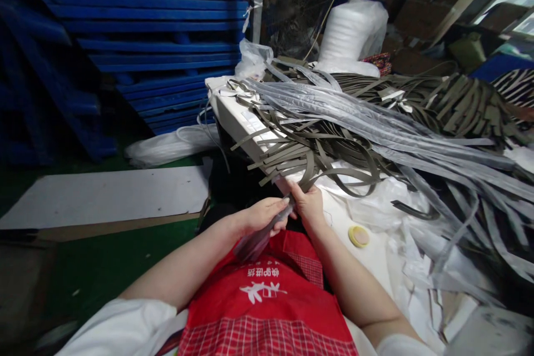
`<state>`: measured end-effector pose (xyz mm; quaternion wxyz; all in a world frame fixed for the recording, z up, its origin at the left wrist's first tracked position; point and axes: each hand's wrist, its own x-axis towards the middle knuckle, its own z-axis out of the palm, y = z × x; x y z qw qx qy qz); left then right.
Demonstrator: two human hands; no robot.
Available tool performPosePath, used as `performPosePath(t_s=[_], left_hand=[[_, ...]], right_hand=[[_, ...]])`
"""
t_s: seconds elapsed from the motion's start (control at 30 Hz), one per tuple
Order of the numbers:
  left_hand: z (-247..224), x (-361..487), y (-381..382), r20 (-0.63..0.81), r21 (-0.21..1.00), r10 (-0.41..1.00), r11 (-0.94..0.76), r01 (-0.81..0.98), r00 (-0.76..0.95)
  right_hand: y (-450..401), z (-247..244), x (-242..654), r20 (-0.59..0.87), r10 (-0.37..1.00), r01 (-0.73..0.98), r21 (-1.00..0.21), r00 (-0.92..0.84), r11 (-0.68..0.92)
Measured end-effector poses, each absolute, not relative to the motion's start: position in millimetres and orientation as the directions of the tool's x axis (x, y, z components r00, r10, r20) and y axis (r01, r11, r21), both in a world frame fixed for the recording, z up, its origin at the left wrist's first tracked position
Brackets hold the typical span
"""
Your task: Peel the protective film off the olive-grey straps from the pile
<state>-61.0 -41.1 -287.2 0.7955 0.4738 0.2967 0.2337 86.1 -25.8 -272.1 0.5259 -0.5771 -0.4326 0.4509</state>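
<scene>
In front of the red apron my two hands meet on a thin clear plastic sleeve (251, 246). My left hand (265, 215) is closed around the sleeve, whose loose end hangs down over the apron. Close beside it, my right hand (308, 207) pinches an olive-grey flat strap (309, 174) at the sleeve's mouth. Fingers partly hide how far the strap sits inside the plastic. Just beyond lies a tangled pile of similar straps (354, 151), with several cut ends pointing left. Long clear plastic sleeves (334, 105) are spread across the pile.
A small round yellow-rimmed tin (359, 236) sits on the white table (340, 208) by my right forearm. Crumpled plastic (375, 200) lies farther right. Blue pallets (167, 28) are stacked at the left. A white foam roll (348, 33) stands at the back, near a fan (298, 5).
</scene>
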Motion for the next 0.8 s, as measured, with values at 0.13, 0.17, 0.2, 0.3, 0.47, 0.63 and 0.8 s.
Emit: performPosePath(t_s=[0.13,0.17,0.2,0.3,0.47,0.63,0.8], left_hand=[[-285.8,-71.8,-43.0,-0.318,0.843,0.527,0.538,-0.020,0.788],[-285.2,-74.3,-43.6,-0.331,0.835,0.507,0.550,-0.003,0.796],[-284.4,-76.0,-44.2,-0.334,0.836,0.501,0.549,0.006,0.798],[-280.8,-75.8,-44.4,-0.321,0.872,0.546,0.489,0.016,0.774],[-277.3,-61.3,-39.1,-0.286,0.941,0.668,0.330,0.071,0.687],[-284.7,-41.5,-34.6,-0.200,0.980,0.789,0.161,0.117,0.581],[-294.0,-49.0,-43.6,-0.214,0.975,0.805,0.206,0.077,0.554]], right_hand=[[-6.6,-260.1,116.5,-0.010,0.957,-0.203,-0.978,0.291,0.051],[0.1,-256.9,125.4,-0.006,0.955,-0.249,-0.966,0.295,0.071],[6.5,-254.6,133.3,-0.002,0.957,-0.274,-0.958,0.290,0.081],[18.7,-252.7,146.0,-0.006,0.954,-0.250,-0.966,0.301,0.072],[15.1,-258.1,132.2,0.012,0.910,-0.112,-0.992,0.413,0.064],[-4.3,-274.1,95.0,0.023,0.932,-0.083,-0.995,0.361,0.056],[-7.4,-285.1,89.5,-0.063,0.959,-0.192,-0.981,0.276,-0.009]])
